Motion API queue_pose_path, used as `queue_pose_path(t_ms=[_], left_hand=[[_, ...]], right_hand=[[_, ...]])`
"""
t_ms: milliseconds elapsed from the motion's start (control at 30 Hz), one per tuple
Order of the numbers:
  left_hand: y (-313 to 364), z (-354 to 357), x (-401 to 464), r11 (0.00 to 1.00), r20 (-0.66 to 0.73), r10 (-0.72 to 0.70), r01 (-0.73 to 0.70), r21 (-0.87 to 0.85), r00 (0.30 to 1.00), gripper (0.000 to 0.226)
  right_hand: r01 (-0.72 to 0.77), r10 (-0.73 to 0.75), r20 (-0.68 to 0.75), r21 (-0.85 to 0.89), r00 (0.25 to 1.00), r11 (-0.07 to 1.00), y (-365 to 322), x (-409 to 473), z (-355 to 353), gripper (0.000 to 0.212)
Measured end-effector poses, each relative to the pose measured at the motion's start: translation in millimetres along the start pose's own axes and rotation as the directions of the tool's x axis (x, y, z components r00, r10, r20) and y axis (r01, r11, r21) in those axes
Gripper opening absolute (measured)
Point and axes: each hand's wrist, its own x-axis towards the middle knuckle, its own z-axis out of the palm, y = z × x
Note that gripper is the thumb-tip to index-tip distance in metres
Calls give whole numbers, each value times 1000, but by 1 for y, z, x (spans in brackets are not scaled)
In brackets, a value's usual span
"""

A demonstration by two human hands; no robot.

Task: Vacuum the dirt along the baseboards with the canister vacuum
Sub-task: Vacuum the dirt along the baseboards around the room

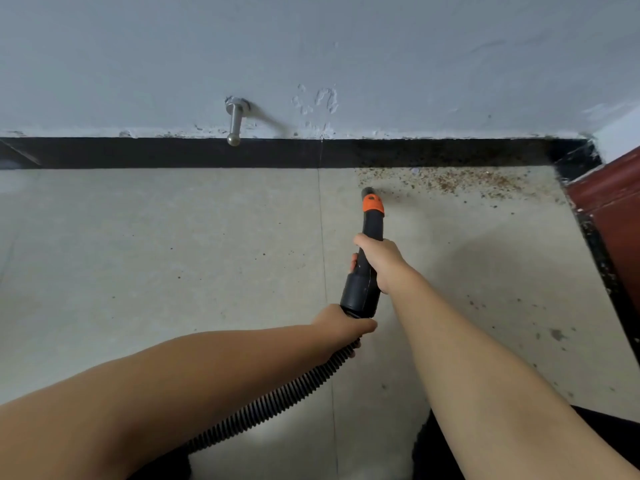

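A black vacuum wand (363, 282) with an orange collar (373, 204) points at the floor just short of the black baseboard (433, 152). Its nozzle tip (367, 191) sits at the left end of a strip of brown dirt (460, 181) that runs along the baseboard toward the right corner. My right hand (379, 261) grips the wand's middle. My left hand (341, 327) holds the ribbed black hose (277, 400) right behind the wand's cuff. The canister itself is out of view.
A metal door stop (235, 121) sticks out of the grey wall above the baseboard at left. A dark red door or frame (609, 206) stands at the right corner. More specks of dirt (554, 336) lie on the pale floor tiles (156, 254) at right.
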Motion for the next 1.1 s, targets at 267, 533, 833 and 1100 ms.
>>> queue_pose_path(t_ms=[267,533,833,1100], left_hand=[[21,50,7,996,21,18,-20,89,1000,30],[9,44,11,999,-191,4,-13,-49,982,19],[17,31,16,1000,-109,-8,6,-16,994,25],[30,59,28,989,56,-3,-5,147,998,41]], right_hand=[[-30,35,-59,92,998,995,0,6,-64,14],[22,6,226,-119,974,993,-13,11,-23,11],[34,-29,104,-42,994,999,-13,18,-22,13],[32,-19,-139,94,990,995,-3,19,-77,12]])
